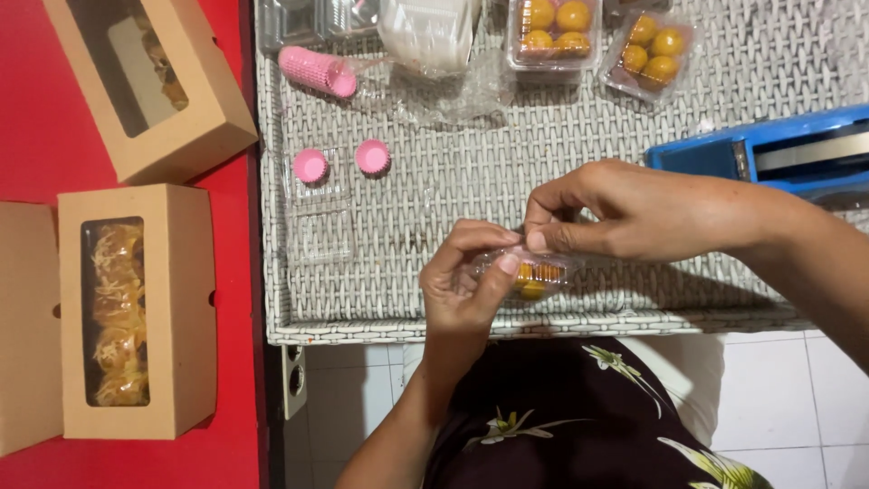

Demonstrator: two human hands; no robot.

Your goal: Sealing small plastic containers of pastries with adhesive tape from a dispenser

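Around: two pink cups (339,161) mid-tray (634,136), filled packs (597,36) at far edge, blue dispenser (778,149) right edge, boxes (136,308) left | Pack (534,274): clear, small, yellow pastries inside, over tray's near edge | Left hand (462,290) grips pack; right hand (615,213) pinches its top.

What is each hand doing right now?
Left hand: closed on the small clear plastic box of yellow pastries.
Right hand: fingers pinching the same box's top.
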